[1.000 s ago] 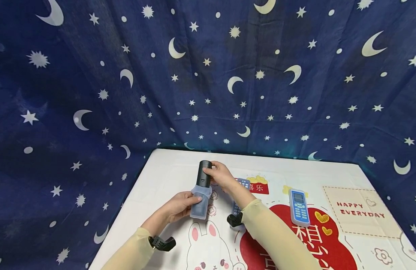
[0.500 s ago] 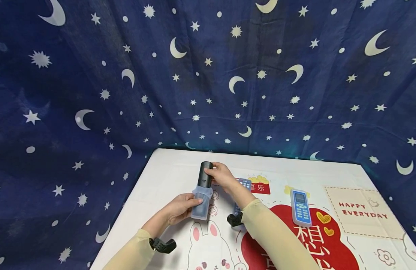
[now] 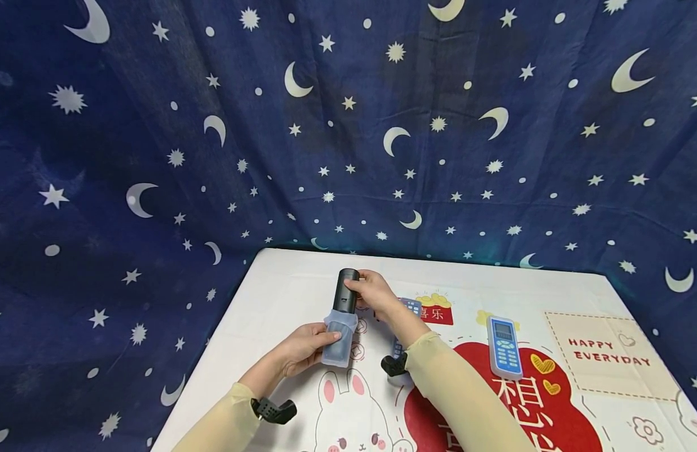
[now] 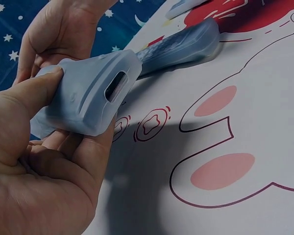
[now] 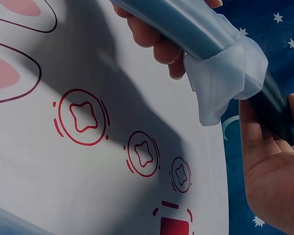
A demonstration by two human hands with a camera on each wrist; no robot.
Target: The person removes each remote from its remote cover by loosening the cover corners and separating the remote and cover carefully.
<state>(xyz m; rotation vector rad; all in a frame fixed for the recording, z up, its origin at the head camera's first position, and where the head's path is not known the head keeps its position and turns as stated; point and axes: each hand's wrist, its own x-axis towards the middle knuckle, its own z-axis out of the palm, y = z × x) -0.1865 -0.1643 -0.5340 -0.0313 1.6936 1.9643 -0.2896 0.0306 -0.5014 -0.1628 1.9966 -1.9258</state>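
Head view, black device [image 3: 343, 300]: long axis pointing away, beyond left grip [image 3: 302, 347]
Left grip: pinching translucent sleeve [image 3: 340, 349]
Right grip [image 3: 377, 294]: pinching far end [image 3: 347, 274]

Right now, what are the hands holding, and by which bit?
The right hand holds a black device by the end sticking out of its cloudy cover; the left hand holds the cover below its folded rim.

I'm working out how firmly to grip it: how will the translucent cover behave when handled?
The translucent cover is probably soft and floppy, as its mouth folds and flares around the black device. It's likely light for its size, since its wall looks thin enough for the device to show through.
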